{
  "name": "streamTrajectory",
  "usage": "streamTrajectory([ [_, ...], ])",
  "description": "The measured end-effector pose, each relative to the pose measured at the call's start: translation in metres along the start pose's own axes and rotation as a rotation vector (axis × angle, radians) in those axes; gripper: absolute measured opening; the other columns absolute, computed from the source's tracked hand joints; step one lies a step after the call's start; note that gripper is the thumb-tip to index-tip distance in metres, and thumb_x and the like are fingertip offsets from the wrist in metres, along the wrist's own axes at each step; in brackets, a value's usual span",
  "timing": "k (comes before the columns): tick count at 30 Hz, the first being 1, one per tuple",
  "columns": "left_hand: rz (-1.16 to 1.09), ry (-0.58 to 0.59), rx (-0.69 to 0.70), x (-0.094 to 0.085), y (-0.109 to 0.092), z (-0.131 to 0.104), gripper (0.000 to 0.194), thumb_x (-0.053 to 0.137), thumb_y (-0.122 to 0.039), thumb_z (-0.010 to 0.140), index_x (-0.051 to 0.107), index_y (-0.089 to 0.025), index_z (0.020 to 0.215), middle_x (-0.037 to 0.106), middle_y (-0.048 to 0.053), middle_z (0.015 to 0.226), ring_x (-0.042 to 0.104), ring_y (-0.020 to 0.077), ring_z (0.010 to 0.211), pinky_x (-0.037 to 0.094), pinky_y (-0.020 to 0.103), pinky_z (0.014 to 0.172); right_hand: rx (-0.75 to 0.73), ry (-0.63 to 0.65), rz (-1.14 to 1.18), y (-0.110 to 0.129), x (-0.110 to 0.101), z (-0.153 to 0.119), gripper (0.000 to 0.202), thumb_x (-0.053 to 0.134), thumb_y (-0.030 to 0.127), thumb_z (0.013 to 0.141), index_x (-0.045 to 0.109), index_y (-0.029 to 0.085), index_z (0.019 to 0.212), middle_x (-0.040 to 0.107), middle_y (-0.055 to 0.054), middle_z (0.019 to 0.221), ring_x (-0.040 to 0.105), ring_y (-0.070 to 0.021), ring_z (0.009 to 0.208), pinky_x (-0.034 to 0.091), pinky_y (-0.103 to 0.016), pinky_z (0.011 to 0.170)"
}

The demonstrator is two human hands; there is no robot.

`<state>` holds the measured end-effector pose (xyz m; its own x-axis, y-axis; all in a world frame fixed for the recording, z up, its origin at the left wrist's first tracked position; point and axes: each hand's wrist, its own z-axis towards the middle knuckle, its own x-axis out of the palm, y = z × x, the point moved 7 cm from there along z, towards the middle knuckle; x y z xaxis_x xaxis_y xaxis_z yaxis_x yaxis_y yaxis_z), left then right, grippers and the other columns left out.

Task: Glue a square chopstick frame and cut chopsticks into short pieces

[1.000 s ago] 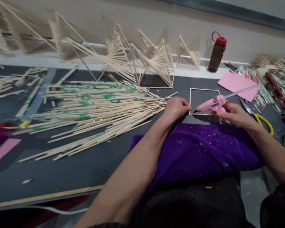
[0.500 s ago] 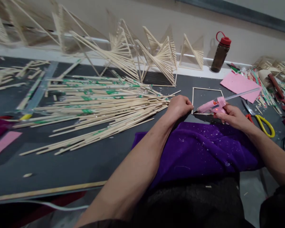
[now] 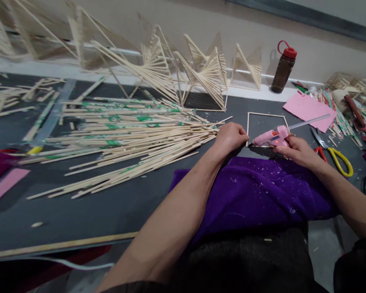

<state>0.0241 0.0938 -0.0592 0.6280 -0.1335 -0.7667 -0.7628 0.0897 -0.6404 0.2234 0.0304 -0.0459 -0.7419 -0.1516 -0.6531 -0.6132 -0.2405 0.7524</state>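
A frame of thin wooden sticks (image 3: pixel 266 114) lies flat on the dark table. My left hand (image 3: pixel 231 136) rests at its left side, fingers pressed together near the lower left corner; what they pinch, if anything, is too small to make out. In my right hand (image 3: pixel 297 149) is a pink glue gun (image 3: pixel 270 136), its dark tip at that same corner and a clear glue stick (image 3: pixel 311 121) sticking out of its back. The gun partly covers the frame's lower side.
Wooden sticks (image 3: pixel 146 140) spread left of my left hand. Twisted stick models (image 3: pixel 201 75) and a red-capped bottle (image 3: pixel 284 69) stand behind. Scissors (image 3: pixel 335 152) and pink paper (image 3: pixel 309 109) lie right. Purple cloth (image 3: pixel 262 191) hangs over the near edge.
The rear of the glue gun has shifted slightly, and its glue stick has dipped a little lower and to the left. My left hand has stayed in place.
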Motion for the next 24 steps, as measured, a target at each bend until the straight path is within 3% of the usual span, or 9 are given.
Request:
streamTrajectory([
  [7,0.004,0.007,0.004,-0.0001,-0.0010,-0.0009,0.018,0.063,-0.023,0.069,0.075,-0.015,0.078,0.068,0.007,0.064,0.062,0.0185,0.068,0.044,0.029,0.066,0.010,-0.002,0.003,-0.0021,0.0024,0.0012,0.034,0.059,0.047,0.077,0.061,0.014,0.086,0.061,-0.006,0.085,0.047,-0.0116,0.057,0.037,-0.026,0.050],
  [17,-0.034,0.017,-0.015,0.0008,0.0000,-0.0029,0.018,0.063,-0.023,0.069,0.075,-0.015,0.079,0.068,0.007,0.065,0.062,0.0185,0.069,0.044,0.029,0.067,0.022,-0.019,0.027,0.0039,0.0006,-0.0001,0.033,0.059,0.048,0.075,0.059,0.016,0.078,0.058,-0.004,0.074,0.047,-0.0124,0.055,0.036,-0.026,0.048],
  [24,0.001,0.018,-0.005,0.0000,-0.0013,-0.0021,0.019,0.063,-0.023,0.069,0.075,-0.015,0.080,0.068,0.007,0.065,0.061,0.0175,0.069,0.044,0.029,0.067,-0.029,-0.041,-0.061,0.0028,-0.0006,0.0000,0.034,0.058,0.047,0.077,0.061,0.014,0.078,0.063,-0.008,0.088,0.048,-0.0124,0.060,0.038,-0.026,0.053],
])
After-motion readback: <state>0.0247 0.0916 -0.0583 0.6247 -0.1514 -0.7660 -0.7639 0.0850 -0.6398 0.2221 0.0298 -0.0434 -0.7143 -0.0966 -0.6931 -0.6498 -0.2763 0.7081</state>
